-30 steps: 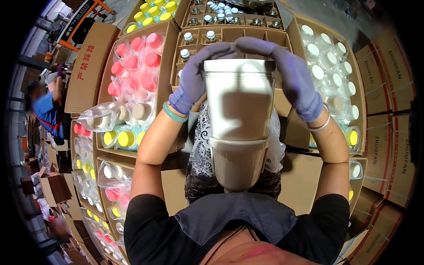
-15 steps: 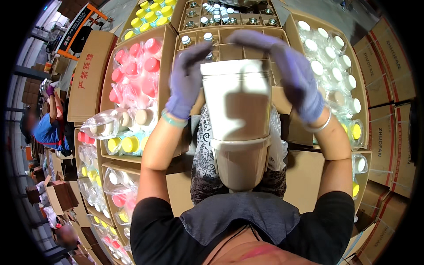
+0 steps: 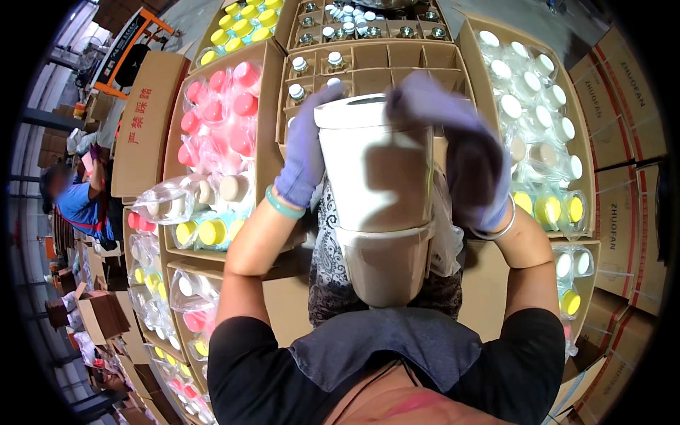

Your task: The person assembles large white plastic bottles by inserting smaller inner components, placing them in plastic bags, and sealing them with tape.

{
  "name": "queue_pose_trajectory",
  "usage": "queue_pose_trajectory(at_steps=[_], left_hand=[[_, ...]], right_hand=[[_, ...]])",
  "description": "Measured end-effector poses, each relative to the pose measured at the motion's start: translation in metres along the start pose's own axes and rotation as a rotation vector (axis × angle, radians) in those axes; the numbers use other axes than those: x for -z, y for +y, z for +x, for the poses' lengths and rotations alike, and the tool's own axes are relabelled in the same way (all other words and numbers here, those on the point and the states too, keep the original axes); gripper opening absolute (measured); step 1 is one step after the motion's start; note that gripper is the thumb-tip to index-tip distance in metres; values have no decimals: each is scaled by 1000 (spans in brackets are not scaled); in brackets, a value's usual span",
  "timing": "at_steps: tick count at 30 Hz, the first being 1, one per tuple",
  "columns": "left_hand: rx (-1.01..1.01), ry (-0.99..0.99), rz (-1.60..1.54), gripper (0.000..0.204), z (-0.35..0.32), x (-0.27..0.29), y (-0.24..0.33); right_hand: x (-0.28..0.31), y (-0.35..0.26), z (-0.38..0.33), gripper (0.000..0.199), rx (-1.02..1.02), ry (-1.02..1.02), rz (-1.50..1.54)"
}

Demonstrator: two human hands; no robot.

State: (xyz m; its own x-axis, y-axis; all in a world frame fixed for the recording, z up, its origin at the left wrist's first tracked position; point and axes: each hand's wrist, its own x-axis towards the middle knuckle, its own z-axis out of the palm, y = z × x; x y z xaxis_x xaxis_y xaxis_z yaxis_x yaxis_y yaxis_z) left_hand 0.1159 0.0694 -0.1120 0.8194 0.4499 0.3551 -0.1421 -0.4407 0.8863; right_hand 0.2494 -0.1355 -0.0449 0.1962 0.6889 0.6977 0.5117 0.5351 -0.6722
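Observation:
Stacked white buckets stand in front of my body, between my legs: a tall upper bucket (image 3: 375, 177) sits in a lower bucket (image 3: 386, 265). A dark opening shows at the upper bucket's far rim. My left hand (image 3: 304, 145), in a purple-grey knit glove, is wrapped around the left side near that rim. My right hand (image 3: 464, 134), gloved alike, bends over the rim's right side. Motion smears its fingers, so its grip is unclear. Just beyond is a divided carton (image 3: 397, 58) with several clear bottles (image 3: 336, 61) in its left cells.
At left, a carton holds pink-capped bottles (image 3: 244, 104); at right, another holds white-capped bottles (image 3: 530, 83). Yellow-capped bottles (image 3: 241, 28) stand far left. Stacked sealed cartons (image 3: 616, 212) line the right side. Another person in blue (image 3: 78, 205) is at far left.
My left hand has come down onto the bucket's left side. The right hand has moved inward over the rim. The upper bucket has shifted slightly left, and its opening now shows.

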Motion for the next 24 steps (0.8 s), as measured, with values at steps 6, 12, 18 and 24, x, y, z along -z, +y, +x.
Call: queue_pose_trajectory(at_steps=[6, 12, 18, 24], left_hand=[[178, -67, -540, 57, 9, 2, -24], [95, 22, -477, 57, 3, -6, -7], [289, -85, -770, 67, 11, -11, -5], [220, -148, -676, 67, 17, -7, -1]], right_hand=[[-6, 11, -11, 58, -145, 18, -50], [1, 44, -15, 36, -93, 44, -417], [7, 43, -4, 29, -105, 99, -204], [20, 63, 11, 44, -347, -60, -113]])
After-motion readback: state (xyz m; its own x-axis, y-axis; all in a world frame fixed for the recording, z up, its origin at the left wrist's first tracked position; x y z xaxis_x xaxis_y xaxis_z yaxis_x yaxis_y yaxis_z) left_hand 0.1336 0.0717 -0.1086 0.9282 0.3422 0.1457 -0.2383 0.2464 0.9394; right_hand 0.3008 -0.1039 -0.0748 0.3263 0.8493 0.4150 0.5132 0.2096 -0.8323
